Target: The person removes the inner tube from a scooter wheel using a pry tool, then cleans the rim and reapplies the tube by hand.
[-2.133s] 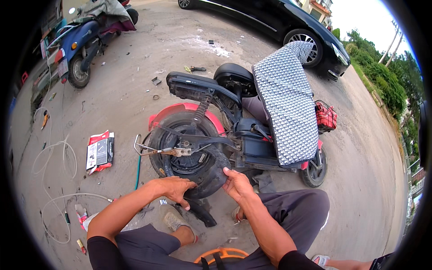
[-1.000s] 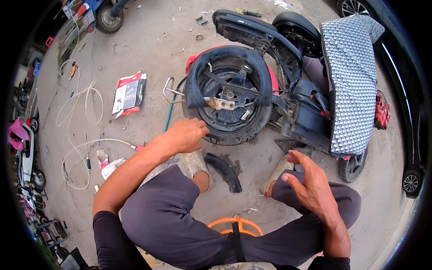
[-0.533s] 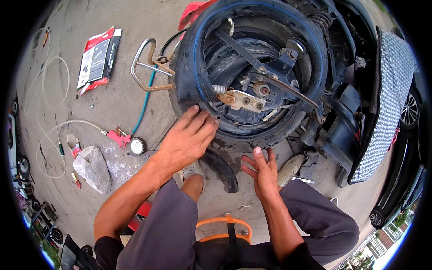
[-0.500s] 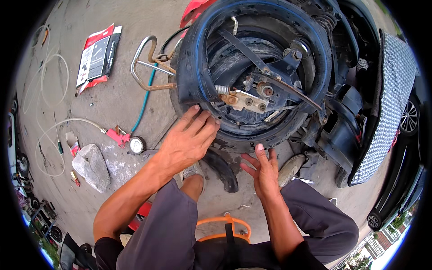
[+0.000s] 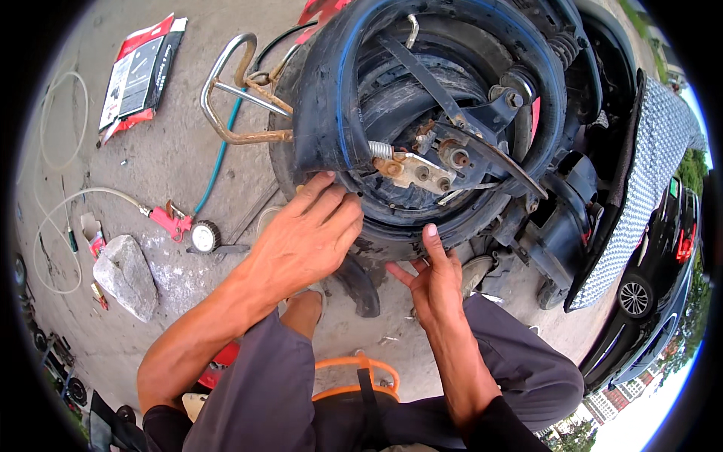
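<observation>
A black inner tube (image 5: 320, 113) with a blue line loops over the wheel, its lower left part hanging out over the tyre (image 5: 282, 162). My left hand (image 5: 309, 233) is at that part's lower edge, with bent fingertips against the rubber; its thumb is hidden. Below the tyre, my right hand (image 5: 438, 282) is open, thumb pointing up beside the tyre's edge and fingers stretched out to the left. Inside the loop are a rusty metal bracket with bolts (image 5: 418, 173), a spring (image 5: 380, 150) and a bent metal valve stem (image 5: 412, 32).
Left of the wheel juts a bent metal tube frame (image 5: 207, 90). On the ground lie a red inflator with a gauge (image 5: 205, 236), a clear hose (image 5: 79, 194), a stone (image 5: 128, 279) and a red-and-black package (image 5: 143, 75). A silver mat (image 5: 629, 203) and parked cars are at right.
My view has shifted slightly, moving the ground objects left and downward or upward in the picture. My left hand stays at the tube's edge; my right hand has risen slightly toward the tyre.
</observation>
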Demonstrator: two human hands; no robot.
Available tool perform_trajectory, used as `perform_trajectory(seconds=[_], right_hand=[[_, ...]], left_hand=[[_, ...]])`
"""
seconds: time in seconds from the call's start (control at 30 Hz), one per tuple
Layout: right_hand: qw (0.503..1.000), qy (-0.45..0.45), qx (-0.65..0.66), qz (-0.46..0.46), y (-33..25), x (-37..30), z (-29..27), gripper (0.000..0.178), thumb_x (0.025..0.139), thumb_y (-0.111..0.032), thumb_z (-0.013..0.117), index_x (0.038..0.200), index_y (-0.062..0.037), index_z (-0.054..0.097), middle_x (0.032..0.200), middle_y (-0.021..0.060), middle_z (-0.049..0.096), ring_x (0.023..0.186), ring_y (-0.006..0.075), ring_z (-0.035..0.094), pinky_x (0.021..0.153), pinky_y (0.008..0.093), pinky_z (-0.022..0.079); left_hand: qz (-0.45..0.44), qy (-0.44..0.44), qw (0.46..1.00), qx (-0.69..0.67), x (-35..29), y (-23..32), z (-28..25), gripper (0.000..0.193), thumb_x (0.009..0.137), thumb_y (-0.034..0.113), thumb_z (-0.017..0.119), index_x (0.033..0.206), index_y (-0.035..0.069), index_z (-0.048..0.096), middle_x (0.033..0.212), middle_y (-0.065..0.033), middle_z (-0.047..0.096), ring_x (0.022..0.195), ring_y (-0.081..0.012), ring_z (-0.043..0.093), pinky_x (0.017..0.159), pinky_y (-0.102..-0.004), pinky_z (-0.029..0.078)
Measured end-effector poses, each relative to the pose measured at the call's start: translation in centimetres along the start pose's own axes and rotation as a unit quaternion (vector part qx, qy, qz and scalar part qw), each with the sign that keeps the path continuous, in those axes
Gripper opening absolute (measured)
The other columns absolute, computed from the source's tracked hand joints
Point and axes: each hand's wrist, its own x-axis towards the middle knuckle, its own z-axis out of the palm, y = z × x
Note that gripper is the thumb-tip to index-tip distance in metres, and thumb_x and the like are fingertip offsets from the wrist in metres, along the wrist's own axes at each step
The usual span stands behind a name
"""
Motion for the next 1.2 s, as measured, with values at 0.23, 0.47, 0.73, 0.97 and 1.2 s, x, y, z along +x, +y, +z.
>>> perform_trajectory(seconds=[0.23,0.47,0.73,0.97,1.2], right_hand=[[0.997,0.078,-0.021,0.012,0.7,1.5,1.2,0.081,0.086,-0.041,0.079,0.145,-0.0147,0.030,0.146,0.0115,0.043,0.129,0.0334,0.047,0.091,0.0600,0.046],[0.998,0.064,0.000,-0.014,1.3,2.0,1.3,0.078,0.085,-0.035,0.080,0.144,-0.0187,0.032,0.149,0.0093,0.040,0.138,0.0323,0.035,0.096,0.0675,0.034],[0.993,0.110,0.027,0.035,-0.7,-0.5,2.1,0.048,0.083,-0.017,0.071,0.125,-0.0054,0.050,0.124,0.0101,0.057,0.116,0.0293,0.057,0.095,0.0588,0.042],[0.990,0.111,0.038,0.075,-1.9,-1.1,1.7,0.041,0.083,-0.014,0.068,0.120,-0.0037,0.054,0.123,0.0120,0.059,0.114,0.0294,0.058,0.097,0.0589,0.043],[0.992,0.080,0.064,0.076,-1.8,-1.0,1.1,0.040,0.086,-0.009,0.065,0.123,-0.0014,0.052,0.118,0.0112,0.063,0.108,0.0304,0.065,0.093,0.0539,0.053]], left_hand=[[-0.006,-0.093,0.966,-0.242,-4.3,3.1,1.2,0.020,0.075,0.013,0.063,0.093,0.005,0.065,0.103,-0.0061,0.060,0.104,-0.0232,0.058,0.099,-0.0408,0.046],[-0.030,0.020,0.982,-0.186,-3.6,2.0,1.8,0.027,0.074,0.017,0.073,0.097,0.006,0.065,0.106,-0.0075,0.061,0.101,-0.0265,0.059,0.086,-0.0393,0.046],[-0.517,0.061,0.633,-0.572,-6.7,0.9,1.9,0.061,0.078,0.044,0.085,0.110,0.004,0.051,0.105,-0.0078,0.056,0.094,-0.0202,0.055,0.085,-0.0360,0.046],[-0.467,0.081,0.333,-0.815,-2.7,-0.7,2.8,0.075,0.081,0.026,0.084,0.137,-0.007,0.047,0.126,-0.0189,0.063,0.117,-0.0252,0.060,0.104,-0.0398,0.045],[-0.504,0.099,0.307,-0.802,-2.5,0.4,2.4,0.067,0.082,0.016,0.080,0.135,-0.007,0.049,0.123,-0.0165,0.065,0.114,-0.0249,0.062,0.103,-0.0412,0.046]])
